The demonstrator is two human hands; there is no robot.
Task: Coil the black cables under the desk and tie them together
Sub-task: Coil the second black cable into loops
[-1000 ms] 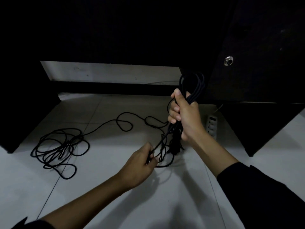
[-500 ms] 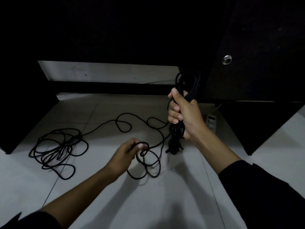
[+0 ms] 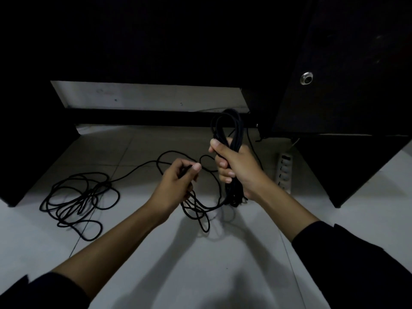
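Right of centre, the right hand (image 3: 237, 169) has its grip wrapped tight around a thick coiled bundle of black cable (image 3: 227, 130), fingers curled round the middle so the top loops stand up above the fist and the lower loops hang down below it, close to the floor. Just left of it, the left hand (image 3: 178, 182) pinches a single strand of the same black cable between thumb and fingers, a narrow grip with the thumb tip pressed forward. A few slack loops of thin black cord (image 3: 196, 210) droop from under that hand and lie on the pale tiled floor (image 3: 200, 264) at centre frame, linking across to the bottom of the bundle. From the left hand the strand runs back and left along the floor to a loose, tangled heap of black cable (image 3: 78, 197) at middle left, well apart from both hands. Over at the right edge of the floor, a white power strip (image 3: 284, 172) lies just beside the dark desk leg panel (image 3: 356, 166). Upper right, a round metal fitting (image 3: 306, 78) shines on the black side panel of the desk (image 3: 345, 63). Black sleeves cover both forearms low in frame
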